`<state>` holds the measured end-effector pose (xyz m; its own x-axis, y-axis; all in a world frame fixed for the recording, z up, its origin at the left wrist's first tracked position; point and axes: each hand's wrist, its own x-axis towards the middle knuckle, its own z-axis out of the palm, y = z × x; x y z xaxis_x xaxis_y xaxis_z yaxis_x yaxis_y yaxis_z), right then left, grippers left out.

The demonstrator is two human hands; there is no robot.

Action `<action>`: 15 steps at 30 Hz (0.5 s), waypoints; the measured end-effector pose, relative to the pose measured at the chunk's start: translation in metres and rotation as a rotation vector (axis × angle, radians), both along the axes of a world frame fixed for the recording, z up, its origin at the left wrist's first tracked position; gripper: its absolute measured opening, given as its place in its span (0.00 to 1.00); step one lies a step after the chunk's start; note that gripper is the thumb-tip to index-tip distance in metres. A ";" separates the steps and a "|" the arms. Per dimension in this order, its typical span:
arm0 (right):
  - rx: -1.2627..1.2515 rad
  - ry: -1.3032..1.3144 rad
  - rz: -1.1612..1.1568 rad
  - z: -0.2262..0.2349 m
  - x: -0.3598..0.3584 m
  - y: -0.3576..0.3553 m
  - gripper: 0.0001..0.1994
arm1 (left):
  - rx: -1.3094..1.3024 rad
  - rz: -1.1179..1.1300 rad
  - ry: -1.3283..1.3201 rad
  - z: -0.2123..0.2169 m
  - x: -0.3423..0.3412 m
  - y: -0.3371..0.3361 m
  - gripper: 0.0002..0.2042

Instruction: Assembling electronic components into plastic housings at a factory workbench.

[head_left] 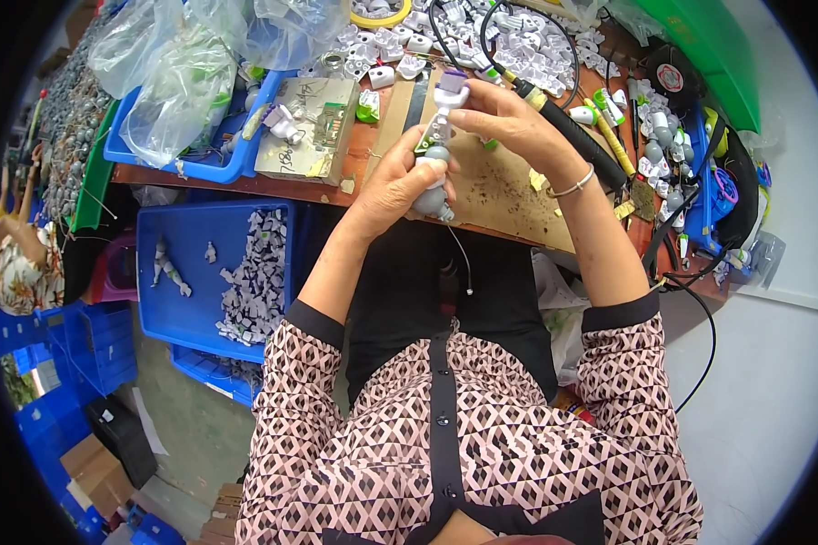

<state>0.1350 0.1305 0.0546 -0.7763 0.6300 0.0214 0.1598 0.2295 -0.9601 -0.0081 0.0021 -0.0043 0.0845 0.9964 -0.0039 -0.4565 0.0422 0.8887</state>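
Over the front of the work table, both my hands hold a small toy assembly [433,163] of grey rounded parts, a white and green middle and a purple-topped white end. A thin wire with a small tip dangles below it. My left hand [393,189] is closed round the grey lower part, thumb lying across it. At the upper end, the fingers of my right hand [507,123] pinch the white piece [450,89] with the purple top. Brown cardboard [518,209] lies under my hands.
A black corded tool [568,132] lies right of my hands, beside a yellow stick [613,136]. White plastic parts [527,41] are heaped behind. On the left are a boxy block [304,150] and a blue tray [245,163] with plastic bags; a lower blue bin [177,313] holds small pieces.
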 end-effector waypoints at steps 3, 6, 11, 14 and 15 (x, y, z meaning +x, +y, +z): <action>-0.141 -0.025 0.097 0.014 0.001 0.003 0.14 | 0.028 -0.037 0.088 -0.001 0.001 0.001 0.21; -0.019 -0.029 0.175 0.013 0.000 0.009 0.11 | 0.025 -0.040 0.106 0.001 0.001 0.000 0.20; -0.129 0.261 0.115 0.014 0.004 -0.001 0.06 | 0.022 -0.035 -0.119 -0.003 -0.004 0.003 0.18; -0.043 0.050 0.026 0.021 0.013 0.002 0.07 | 0.023 -0.031 -0.099 -0.004 -0.003 0.004 0.18; 0.048 0.039 0.073 0.013 0.015 0.004 0.08 | 0.027 -0.021 -0.104 -0.003 -0.002 0.004 0.18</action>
